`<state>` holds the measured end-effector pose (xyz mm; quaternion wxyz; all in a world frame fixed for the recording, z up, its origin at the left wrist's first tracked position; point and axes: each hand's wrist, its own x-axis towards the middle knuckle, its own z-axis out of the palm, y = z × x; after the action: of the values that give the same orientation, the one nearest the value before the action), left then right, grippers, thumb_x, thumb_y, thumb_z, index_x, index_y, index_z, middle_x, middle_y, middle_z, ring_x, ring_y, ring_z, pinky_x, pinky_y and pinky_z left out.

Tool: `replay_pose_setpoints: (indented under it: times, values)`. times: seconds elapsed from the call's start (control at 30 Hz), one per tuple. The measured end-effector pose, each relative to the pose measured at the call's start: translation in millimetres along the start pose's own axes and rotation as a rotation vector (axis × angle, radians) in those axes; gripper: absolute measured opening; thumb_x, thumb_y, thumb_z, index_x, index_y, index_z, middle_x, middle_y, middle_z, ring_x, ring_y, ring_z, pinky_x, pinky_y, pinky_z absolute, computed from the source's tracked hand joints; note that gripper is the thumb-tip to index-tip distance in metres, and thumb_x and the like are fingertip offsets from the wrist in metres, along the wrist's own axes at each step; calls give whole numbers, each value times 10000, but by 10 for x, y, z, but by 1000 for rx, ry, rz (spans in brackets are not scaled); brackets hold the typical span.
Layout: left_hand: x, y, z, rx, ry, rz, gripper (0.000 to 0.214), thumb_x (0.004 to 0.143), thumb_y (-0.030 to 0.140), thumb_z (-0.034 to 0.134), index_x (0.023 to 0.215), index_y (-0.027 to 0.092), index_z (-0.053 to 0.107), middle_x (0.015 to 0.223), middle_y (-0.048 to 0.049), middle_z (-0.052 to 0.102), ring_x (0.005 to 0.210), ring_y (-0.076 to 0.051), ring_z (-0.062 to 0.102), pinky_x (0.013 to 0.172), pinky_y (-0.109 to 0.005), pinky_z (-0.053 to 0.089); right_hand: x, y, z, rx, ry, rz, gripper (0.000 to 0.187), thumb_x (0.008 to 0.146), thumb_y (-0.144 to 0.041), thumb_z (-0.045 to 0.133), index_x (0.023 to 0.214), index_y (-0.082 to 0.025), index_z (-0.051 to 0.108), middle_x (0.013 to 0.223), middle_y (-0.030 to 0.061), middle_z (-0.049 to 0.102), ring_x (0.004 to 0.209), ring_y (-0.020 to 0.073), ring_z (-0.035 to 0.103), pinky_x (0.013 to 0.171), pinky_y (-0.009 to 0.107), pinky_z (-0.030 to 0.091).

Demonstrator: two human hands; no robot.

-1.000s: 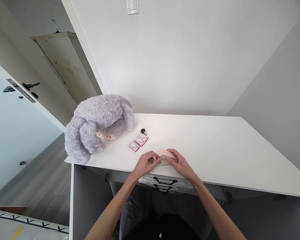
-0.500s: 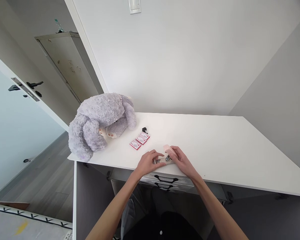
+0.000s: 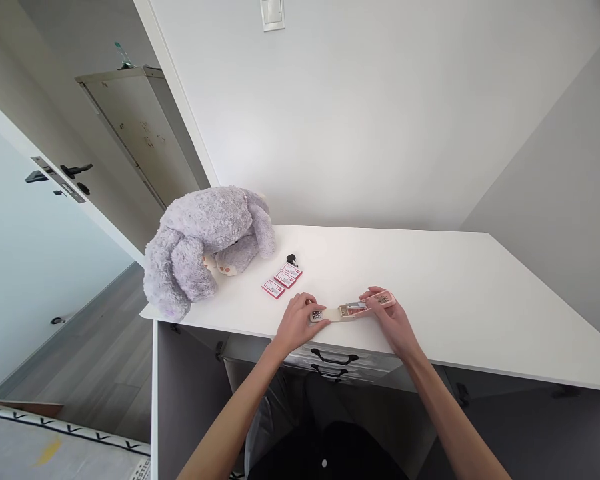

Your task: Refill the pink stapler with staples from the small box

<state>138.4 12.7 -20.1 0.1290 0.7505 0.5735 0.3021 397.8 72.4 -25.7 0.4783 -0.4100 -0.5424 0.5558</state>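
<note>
An opened-out stapler (image 3: 346,311), cream at its left end and pink at its right, lies stretched between my hands low over the white cabinet top. My left hand (image 3: 299,320) pinches the cream end, with thumb and forefinger on either side of it. The pink end is gripped by my right hand (image 3: 387,320), its thumb on top. A metal piece shows in the stapler's middle. Left of my hands lie several small red-and-white boxes (image 3: 284,277), with a small black object (image 3: 291,259) just behind them; I cannot make out what it is.
A lilac plush toy (image 3: 205,217) slumps at the cabinet's left end. The white cabinet top (image 3: 455,287) runs right toward the grey wall, with black-handled drawers (image 3: 335,359) below its front edge. An open door (image 3: 30,220) stands at left.
My right hand has moved right and swung the stapler's pink part outward, so the stapler now lies spread open. My left hand stays on the cream end. The view has shifted slightly.
</note>
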Motion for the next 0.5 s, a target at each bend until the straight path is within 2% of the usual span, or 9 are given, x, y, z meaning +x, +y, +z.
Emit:
replay_pose_setpoints:
  times: [0.13, 0.27, 0.5]
  values:
    - [2, -10, 20, 44, 74, 15, 314, 961, 424, 691, 1228, 263, 725, 1207, -98, 632, 1189, -282, 557, 1048, -485, 480, -21, -33, -240, -54, 29, 48, 581, 923, -616, 680, 1378, -292, 520, 1301, 102, 708, 1217, 296, 665, 1036, 487, 539]
    - [4, -16, 39, 70, 99, -3, 341, 990, 414, 650, 1300, 275, 686, 1295, -106, 601, 1280, -295, 504, 1100, -510, 457, -32, -3, -445, -184, 59, 15, 569, 908, -627, 694, 1341, -279, 573, 1328, 111, 697, 1284, 298, 634, 1101, 495, 505]
    - [10, 13, 37, 147, 117, 3, 353, 1010, 387, 615, 1350, 295, 636, 1448, -113, 505, 1355, -328, 417, 1146, -570, 406, -118, 146, -580, -272, 111, -34, 573, 901, -625, 704, 1346, -279, 602, 1325, 109, 693, 1246, 295, 648, 1102, 509, 513]
